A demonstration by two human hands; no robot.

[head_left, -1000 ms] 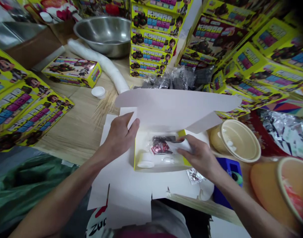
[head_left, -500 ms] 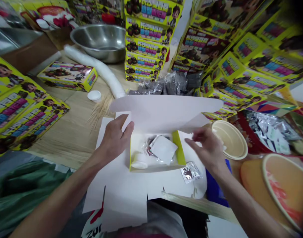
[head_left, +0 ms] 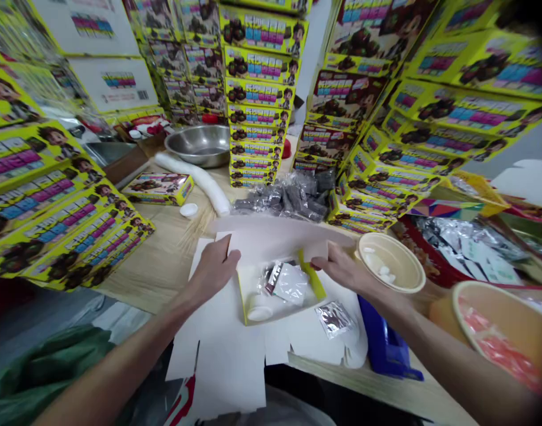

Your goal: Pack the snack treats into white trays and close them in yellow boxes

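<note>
An open carton (head_left: 241, 299), white inside with yellow side walls, lies in front of me with its lid raised at the back. My left hand (head_left: 214, 267) is closed on the flap at its left end. At the right end, my right hand (head_left: 339, 266) grips the other side flap (head_left: 316, 251) between thumb and fingers. Inside the carton are a small white cup (head_left: 259, 310), a white packet (head_left: 292, 284) and a dark wrapped packet (head_left: 273, 278). A silver sachet (head_left: 335, 319) rests on white cardboard to the carton's right.
Tall stacks of yellow boxes (head_left: 257, 94) stand behind and on both sides. Grey wrapped packets (head_left: 293, 195) lie beyond the lid. To the right are a beige bowl (head_left: 413, 260) with white pieces, an orange tub (head_left: 457, 307) and a blue object (head_left: 386, 343). Thin sticks (head_left: 193, 234) lie left.
My right hand has moved in to the right side flap and closed on it, and the flap now stands raised. My left hand keeps its hold. The view has tilted upward.
</note>
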